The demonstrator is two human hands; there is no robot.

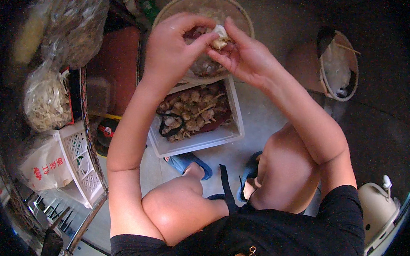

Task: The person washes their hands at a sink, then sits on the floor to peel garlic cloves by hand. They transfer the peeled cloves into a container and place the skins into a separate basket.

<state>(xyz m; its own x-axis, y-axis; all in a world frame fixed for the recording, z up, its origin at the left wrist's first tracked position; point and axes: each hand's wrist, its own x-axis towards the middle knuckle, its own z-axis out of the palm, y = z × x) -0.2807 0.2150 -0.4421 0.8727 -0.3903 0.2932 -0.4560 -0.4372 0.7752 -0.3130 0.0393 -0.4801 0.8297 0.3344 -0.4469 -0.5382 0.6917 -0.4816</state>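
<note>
Between my two hands, above a round tub, is a whitish garlic bulb with a yellowish root end. My left hand grips it from the left with thumb and fingers. The fingertips of my right hand hold its other side, partly hidden by the bulb. Inside the tub lie reddish and pale pieces, too dim to name surely. Just below the tub stands a white plastic bin with many unpeeled garlic bulbs and a black loop on top.
On the left is a metal-framed rack with a white plastic basket and clear bags of pale dry flakes. An oval-rimmed bin with a plastic liner stands at right. A cream-coloured appliance or container is at lower right. My slippered feet flank the floor below the bin.
</note>
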